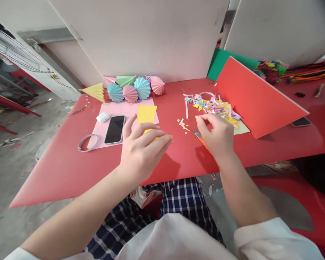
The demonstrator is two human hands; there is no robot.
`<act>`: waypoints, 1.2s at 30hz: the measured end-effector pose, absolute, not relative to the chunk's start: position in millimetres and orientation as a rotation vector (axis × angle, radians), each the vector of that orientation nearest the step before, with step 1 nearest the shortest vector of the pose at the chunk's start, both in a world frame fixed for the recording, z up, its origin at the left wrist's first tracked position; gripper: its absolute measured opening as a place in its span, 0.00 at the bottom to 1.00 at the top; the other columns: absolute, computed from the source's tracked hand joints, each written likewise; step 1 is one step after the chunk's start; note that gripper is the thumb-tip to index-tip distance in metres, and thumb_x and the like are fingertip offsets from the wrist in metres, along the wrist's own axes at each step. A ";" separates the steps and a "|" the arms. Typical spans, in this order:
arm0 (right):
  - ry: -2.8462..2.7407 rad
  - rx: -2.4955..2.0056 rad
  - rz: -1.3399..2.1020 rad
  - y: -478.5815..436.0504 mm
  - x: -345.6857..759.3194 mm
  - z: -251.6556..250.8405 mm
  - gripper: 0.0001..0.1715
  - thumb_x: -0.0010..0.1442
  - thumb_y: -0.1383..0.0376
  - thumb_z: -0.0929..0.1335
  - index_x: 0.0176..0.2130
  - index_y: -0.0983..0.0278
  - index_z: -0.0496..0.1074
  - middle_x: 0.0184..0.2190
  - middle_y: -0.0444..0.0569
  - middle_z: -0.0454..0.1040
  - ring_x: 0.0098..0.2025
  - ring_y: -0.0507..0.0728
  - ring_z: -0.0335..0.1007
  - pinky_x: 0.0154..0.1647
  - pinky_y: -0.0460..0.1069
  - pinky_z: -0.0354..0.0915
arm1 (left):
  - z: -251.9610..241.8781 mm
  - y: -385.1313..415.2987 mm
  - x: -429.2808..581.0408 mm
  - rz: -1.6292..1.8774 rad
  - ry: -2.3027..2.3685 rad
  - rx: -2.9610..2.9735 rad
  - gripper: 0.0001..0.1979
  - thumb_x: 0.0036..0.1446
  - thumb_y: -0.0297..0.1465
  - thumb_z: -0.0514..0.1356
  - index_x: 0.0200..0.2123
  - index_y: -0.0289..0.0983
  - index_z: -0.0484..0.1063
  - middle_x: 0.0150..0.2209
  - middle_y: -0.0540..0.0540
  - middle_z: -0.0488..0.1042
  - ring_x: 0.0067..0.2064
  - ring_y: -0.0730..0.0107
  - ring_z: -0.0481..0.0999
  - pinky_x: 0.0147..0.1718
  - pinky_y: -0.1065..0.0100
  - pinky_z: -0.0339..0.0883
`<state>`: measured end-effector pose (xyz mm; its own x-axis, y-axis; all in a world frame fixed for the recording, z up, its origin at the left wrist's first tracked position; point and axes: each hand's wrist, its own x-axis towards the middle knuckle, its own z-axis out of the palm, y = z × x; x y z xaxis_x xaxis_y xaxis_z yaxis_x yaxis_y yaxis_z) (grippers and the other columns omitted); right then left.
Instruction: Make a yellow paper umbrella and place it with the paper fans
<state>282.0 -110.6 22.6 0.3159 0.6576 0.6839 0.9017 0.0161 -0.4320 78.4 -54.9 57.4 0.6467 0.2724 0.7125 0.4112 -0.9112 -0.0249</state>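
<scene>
My left hand (142,148) is above the table's middle with its fingers stretched out and the thumb raised apart. Yellow paper (147,114) lies behind it on a pink sheet (108,108), and more yellow shows between the fingers; whether they touch it I cannot tell. Over to the right, my right hand (218,135) is closed in a pinch, with a tiny yellow speck at its fingertips that is too small to name. Just beside and below that hand lies an orange craft knife (202,140), partly hidden. Small yellow and white paper scraps (182,124) lie between the hands.
Folded paper fans and cones (130,93) stand at the back left. A phone (115,129), white earbud case (103,117) and bracelet (83,148) lie left. Cut paper strips (216,106) heap beside a leaning red board (257,101). Another phone (301,122) lies beyond it.
</scene>
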 end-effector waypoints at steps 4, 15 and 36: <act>-1.409 -1.984 -0.331 -77.0 321.4 -18.9 0.09 0.57 0.66 0.63 0.29 0.64 0.71 0.23 0.48 0.72 0.26 0.55 0.65 0.25 0.49 0.56 | 62.6 -58.2 81.2 -1.220 -0.665 -2.745 0.03 0.55 0.30 0.59 0.29 0.43 0.72 0.28 0.53 0.76 0.40 0.65 0.73 0.53 0.51 0.56; -1.744 -1.264 -0.273 -124.2 259.9 29.8 0.15 0.59 0.69 0.62 0.45 0.59 0.70 0.37 0.47 0.76 0.40 0.54 0.70 0.42 0.51 0.65 | 62.1 -57.0 84.4 -1.239 -0.693 -2.876 0.02 0.54 0.30 0.60 0.30 0.41 0.73 0.30 0.52 0.76 0.42 0.64 0.73 0.53 0.53 0.57; -1.918 -1.143 -0.736 -120.6 257.2 37.3 0.04 0.55 0.70 0.65 0.34 0.61 0.66 0.27 0.43 0.72 0.32 0.51 0.67 0.48 0.52 0.62 | 64.3 -55.4 83.8 -1.291 -0.700 -3.147 0.04 0.54 0.31 0.60 0.31 0.38 0.75 0.30 0.47 0.75 0.35 0.67 0.71 0.39 0.63 0.65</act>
<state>257.2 -120.6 37.3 -0.3004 0.4528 0.8395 0.8983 0.4303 0.0894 83.8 -55.4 64.3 0.6522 0.4764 0.5896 0.2345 -0.8665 0.4408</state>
